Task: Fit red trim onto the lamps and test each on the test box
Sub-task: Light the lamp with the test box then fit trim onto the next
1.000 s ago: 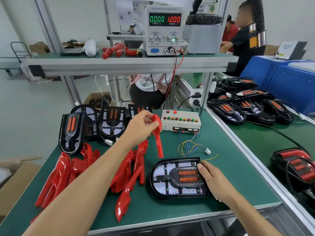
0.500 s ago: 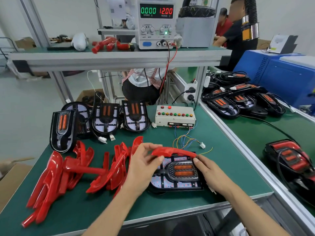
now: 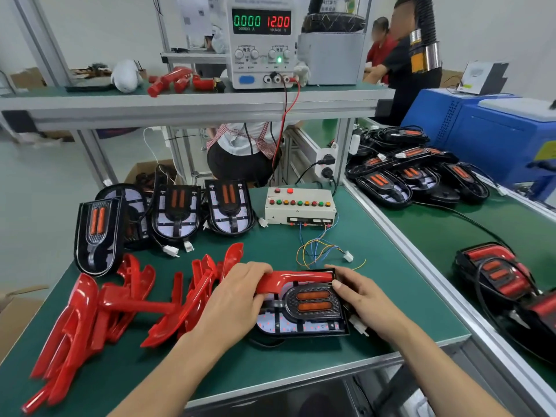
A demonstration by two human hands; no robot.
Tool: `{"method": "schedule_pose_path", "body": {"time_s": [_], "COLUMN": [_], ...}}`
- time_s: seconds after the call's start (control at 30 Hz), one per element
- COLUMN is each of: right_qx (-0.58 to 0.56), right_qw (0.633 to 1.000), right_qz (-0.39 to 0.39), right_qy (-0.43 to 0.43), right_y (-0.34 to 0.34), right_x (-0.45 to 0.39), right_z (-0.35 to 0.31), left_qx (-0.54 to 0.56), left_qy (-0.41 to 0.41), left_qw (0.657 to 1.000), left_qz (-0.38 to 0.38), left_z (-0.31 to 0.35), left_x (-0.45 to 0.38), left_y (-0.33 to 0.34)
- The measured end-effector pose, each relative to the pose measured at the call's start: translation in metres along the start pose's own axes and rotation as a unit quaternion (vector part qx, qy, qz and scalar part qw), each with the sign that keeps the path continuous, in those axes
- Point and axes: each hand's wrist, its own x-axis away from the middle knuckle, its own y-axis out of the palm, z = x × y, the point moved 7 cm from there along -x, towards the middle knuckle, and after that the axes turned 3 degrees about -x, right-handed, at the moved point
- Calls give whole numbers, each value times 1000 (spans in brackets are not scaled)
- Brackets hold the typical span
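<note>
Now the red trim (image 3: 296,279) lies along the far edge of the lamp (image 3: 304,308) at the front of the green bench (image 3: 391,290), where a second ago it was held upright in the air, clear of the housing. The left hand (image 3: 237,299) curls its fingers over the trim's left end, while the right hand (image 3: 365,300) holds the lamp's right side, its thumb against the trim's right tip. Whether the piece has snapped home cannot be told from this angle; it appears laid in place and being pressed down, so the fitting step looks close to done for this unit. The test box (image 3: 299,206), with its row of coloured buttons, sits just behind, and its loose wire connector (image 3: 348,256) lies unplugged on the mat, so testing has not begun. The power supply (image 3: 260,40) on the shelf reads zero amps at twelve volts. A pile of spare trims (image 3: 99,311) waits at left, near several bare lamps (image 3: 177,212) propped at the bench's back.
</note>
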Motion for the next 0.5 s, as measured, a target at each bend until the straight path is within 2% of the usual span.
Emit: {"method": "schedule_pose_path", "body": {"time_s": [0.37, 0.5], "right_qx": [-25, -45], "right_qw": [998, 998], "right_qz": [48, 50], "right_qy": [8, 19], "right_y": [5, 7], "right_x": [-1, 0], "right_z": [-2, -2], "left_qx": [-88, -56], "left_qy": [-21, -42], "left_qw": [992, 992], "left_qz": [-83, -102], "left_z": [0, 2], "left_x": [-14, -17], "left_y": [-7, -5]}}
